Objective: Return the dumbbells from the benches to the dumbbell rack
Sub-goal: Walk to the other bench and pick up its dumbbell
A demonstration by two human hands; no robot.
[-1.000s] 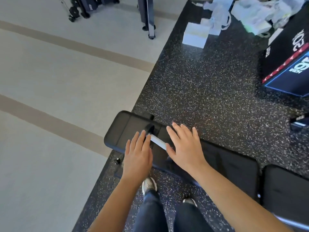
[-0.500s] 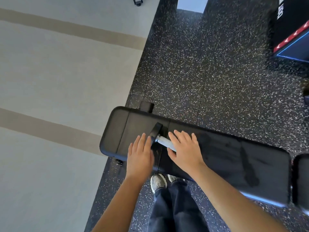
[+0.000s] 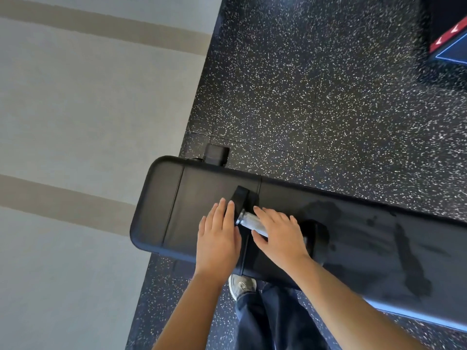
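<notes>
A dumbbell (image 3: 249, 220) with black heads and a silver knurled handle lies across a black padded bench (image 3: 164, 210), near the bench's left end. My left hand (image 3: 217, 239) rests flat with fingers apart, its fingertips touching the dumbbell's left head. My right hand (image 3: 278, 236) lies over the handle, fingers stretched across the far side and thumb on the near side, not closed around it. The right head shows just past my right hand. No dumbbell rack is in view.
The bench stands on dark speckled rubber flooring (image 3: 328, 97), beside a pale floor with tan stripes (image 3: 75, 122) on the left. A black box with red and blue edges (image 3: 449, 44) sits at the top right. My shoe (image 3: 242, 284) is under the bench's near edge.
The view has dropped closer to the bench. Both hands stay on the dumbbell; my right hand has slid slightly right, baring more of the silver handle.
</notes>
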